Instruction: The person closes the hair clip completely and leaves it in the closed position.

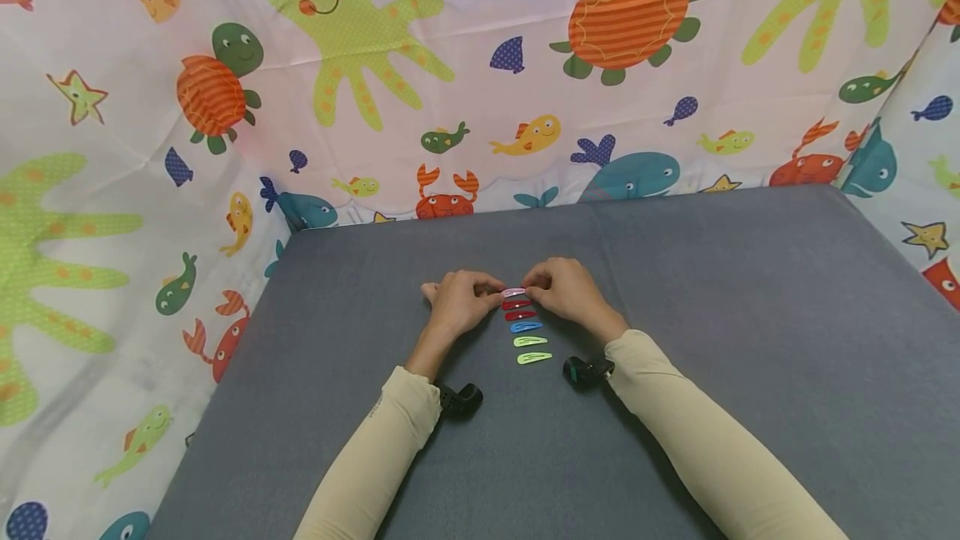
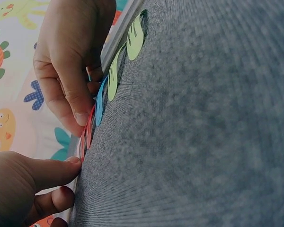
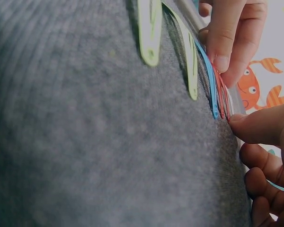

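A pink snap hair clip lies at the far end of a column of clips. My left hand pinches its left end between thumb and finger, while my right hand holds the right end. Just nearer lie two red hair clips, one behind the other. A blue hair clip follows, and two lime-green hair clips are closest to me. In the right wrist view the fingertips of both hands mostly hide the pink clip, and the blue clip stands out beside the red ones.
All the clips rest on a grey cloth-covered table. Behind and at the sides hangs a curtain printed with sea animals. A black wrist device is on the left wrist, and another on the right.
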